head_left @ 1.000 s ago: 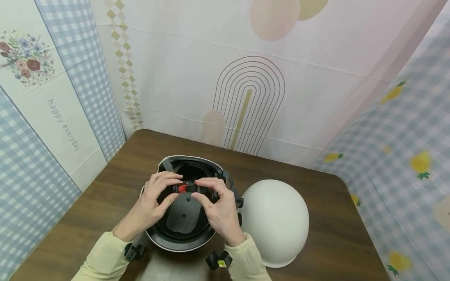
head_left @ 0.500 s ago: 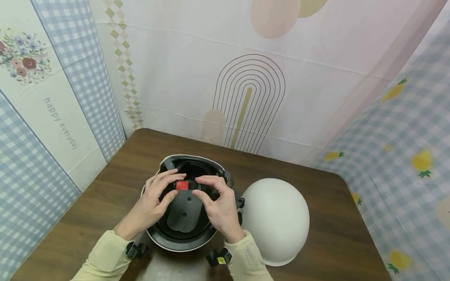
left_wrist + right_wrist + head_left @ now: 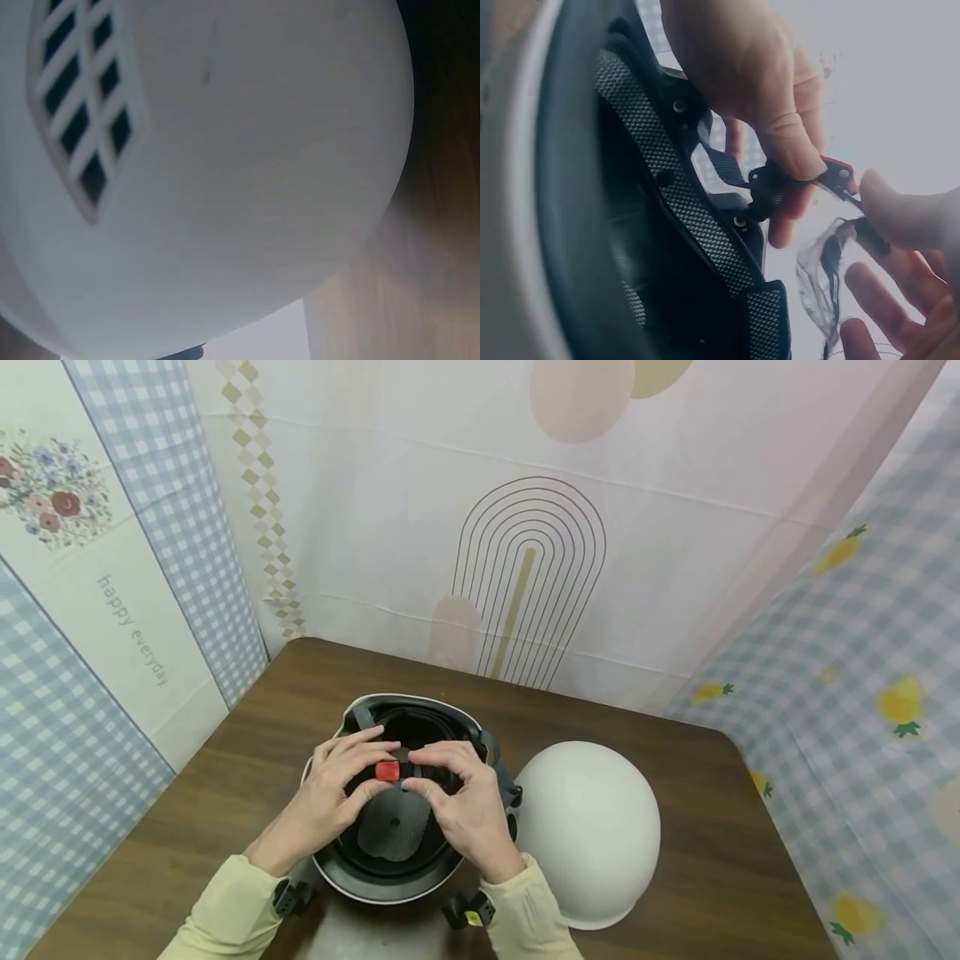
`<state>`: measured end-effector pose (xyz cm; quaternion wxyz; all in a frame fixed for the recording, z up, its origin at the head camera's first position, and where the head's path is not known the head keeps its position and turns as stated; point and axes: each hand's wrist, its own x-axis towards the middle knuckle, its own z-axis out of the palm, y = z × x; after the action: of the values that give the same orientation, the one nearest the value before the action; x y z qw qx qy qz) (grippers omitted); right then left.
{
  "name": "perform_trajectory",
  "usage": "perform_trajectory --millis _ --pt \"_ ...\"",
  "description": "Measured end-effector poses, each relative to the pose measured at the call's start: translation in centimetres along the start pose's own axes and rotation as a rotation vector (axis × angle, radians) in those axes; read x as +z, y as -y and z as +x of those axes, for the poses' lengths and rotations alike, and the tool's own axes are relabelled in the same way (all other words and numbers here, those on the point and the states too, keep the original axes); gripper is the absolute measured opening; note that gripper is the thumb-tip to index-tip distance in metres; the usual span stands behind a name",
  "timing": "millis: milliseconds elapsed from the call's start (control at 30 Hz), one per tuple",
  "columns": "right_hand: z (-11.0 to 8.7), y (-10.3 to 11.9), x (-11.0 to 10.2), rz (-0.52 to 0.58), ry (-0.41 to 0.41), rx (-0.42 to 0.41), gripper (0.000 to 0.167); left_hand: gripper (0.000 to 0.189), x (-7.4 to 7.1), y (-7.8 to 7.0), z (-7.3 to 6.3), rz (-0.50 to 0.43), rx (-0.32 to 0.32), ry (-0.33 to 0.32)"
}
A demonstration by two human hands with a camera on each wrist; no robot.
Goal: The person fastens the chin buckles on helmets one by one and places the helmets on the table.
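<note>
Pale yellow sleeves (image 3: 225, 906) reach toward both wrists. A compact black camera (image 3: 285, 897) is worn at each, the right bearing a bright yellow label (image 3: 473, 918).

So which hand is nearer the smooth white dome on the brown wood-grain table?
Right. The right hand is close beside the dome, to its left; the left hand is farther left.

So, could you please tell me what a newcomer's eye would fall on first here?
Probably the red buckle, between the left grip and right grip, over an upturned helmet. Next, perhaps, the smooth white dome on the table, to that helmet's right.
</note>
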<state>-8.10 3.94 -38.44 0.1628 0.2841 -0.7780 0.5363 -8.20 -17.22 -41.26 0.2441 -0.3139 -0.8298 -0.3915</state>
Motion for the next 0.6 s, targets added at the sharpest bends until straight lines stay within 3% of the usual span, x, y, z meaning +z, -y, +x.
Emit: perform_trajectory --millis 433,600 --pt "0.18 0.10 -0.06 -0.094 0.033 -0.095 0.030 0.036 0.17 -0.22 0.06 0.093 0.057 0.019" --pt "0.20 0.16 -0.01 -0.094 0.045 -0.062 0.029 0.034 0.34 -0.16 0.11 0.099 0.069 0.009"
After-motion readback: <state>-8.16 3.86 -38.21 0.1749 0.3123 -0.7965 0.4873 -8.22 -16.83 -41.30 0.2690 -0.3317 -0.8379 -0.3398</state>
